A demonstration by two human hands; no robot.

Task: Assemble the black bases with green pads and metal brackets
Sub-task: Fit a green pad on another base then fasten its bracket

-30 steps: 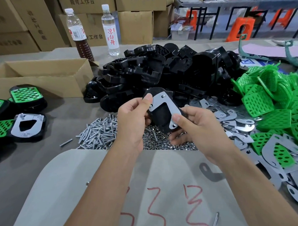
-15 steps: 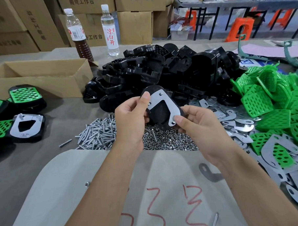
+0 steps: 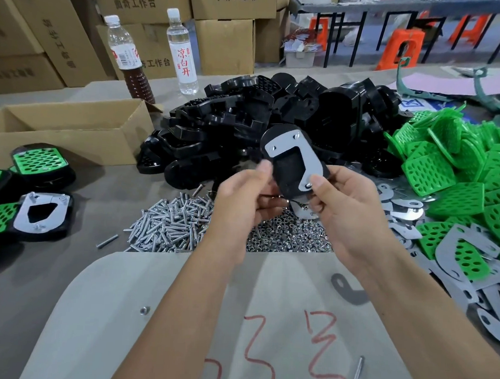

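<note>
Black plastic fills the centre of the view: a black base (image 3: 291, 174) with a metal bracket (image 3: 297, 157) laid on its face is held upright above the counter (image 3: 67, 267). The right hand (image 3: 348, 213) has its grip closed on the base's lower right edge, thumb pressed at the bracket's lowest hole. The left hand (image 3: 242, 197) is curled at the base's left edge, thumb and fingers pinched together; blur hides what its grip holds.

Below the hands lie a heap of screws (image 3: 172, 224) and a heap of nuts (image 3: 287, 236). Behind them rises a pile of black bases (image 3: 246, 126). Green pads (image 3: 450, 169) are stacked at the right, with loose brackets (image 3: 408, 213) spread beside them. At the left edge sit finished assemblies (image 3: 38, 217) and an open cardboard box (image 3: 73, 135). Two bottles (image 3: 181, 51) stand behind the box.
</note>
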